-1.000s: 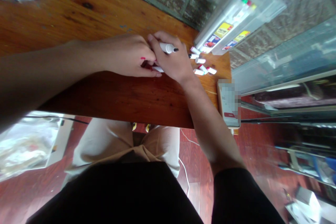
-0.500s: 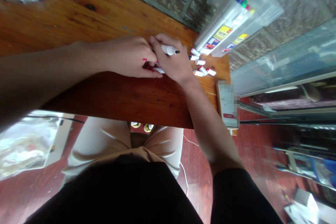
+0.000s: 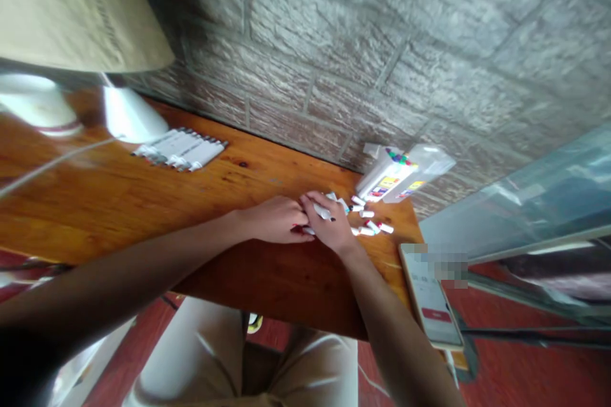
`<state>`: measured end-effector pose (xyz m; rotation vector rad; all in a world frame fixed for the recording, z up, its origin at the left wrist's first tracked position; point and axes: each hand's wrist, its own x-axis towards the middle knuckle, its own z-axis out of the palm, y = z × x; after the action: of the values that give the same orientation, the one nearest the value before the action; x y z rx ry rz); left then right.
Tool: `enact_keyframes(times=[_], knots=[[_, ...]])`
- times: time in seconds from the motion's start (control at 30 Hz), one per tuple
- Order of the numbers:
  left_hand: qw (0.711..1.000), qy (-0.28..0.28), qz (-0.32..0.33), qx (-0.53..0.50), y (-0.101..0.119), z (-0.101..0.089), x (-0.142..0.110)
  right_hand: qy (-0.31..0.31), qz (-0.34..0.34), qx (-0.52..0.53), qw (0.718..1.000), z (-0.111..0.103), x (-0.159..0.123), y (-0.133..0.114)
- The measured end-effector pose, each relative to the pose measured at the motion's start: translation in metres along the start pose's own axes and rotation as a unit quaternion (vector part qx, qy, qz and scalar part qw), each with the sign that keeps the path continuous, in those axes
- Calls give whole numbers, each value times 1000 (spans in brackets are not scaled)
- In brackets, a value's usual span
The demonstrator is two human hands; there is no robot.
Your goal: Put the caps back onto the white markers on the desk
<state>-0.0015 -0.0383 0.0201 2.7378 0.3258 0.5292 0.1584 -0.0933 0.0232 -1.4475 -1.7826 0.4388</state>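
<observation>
My right hand [image 3: 334,229] is closed around a white marker [image 3: 323,212] with a dark tip, resting on the wooden table [image 3: 143,203]. My left hand [image 3: 274,219] lies curled against it, fingers closed over another white marker with red at its end; red ink marks its skin. Several white marker caps [image 3: 370,226] lie scattered just right of my hands.
A row of several white markers [image 3: 181,149] lies at the back left near a lamp base [image 3: 128,114]. Clear plastic marker boxes [image 3: 405,175] stand against the stone wall. A phone [image 3: 429,299] lies at the table's right edge. My knees show below the table.
The view has swung up and back, so the wall, the lamp and the row of markers have come into sight. My hands keep the same hold on the markers.
</observation>
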Motion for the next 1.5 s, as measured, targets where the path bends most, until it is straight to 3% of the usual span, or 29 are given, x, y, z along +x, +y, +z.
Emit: enact_keyframes(times=[0.43, 0.8, 1.5], knots=[[1000, -6, 0, 6, 0, -1, 0, 9, 19, -3, 1000, -1, 0, -4], [999, 31, 18, -17, -2, 3, 1, 18, 12, -11, 1000, 0, -1, -4], [1000, 1, -14, -11, -1, 2, 2, 18, 11, -15, 1000, -1, -1, -6]])
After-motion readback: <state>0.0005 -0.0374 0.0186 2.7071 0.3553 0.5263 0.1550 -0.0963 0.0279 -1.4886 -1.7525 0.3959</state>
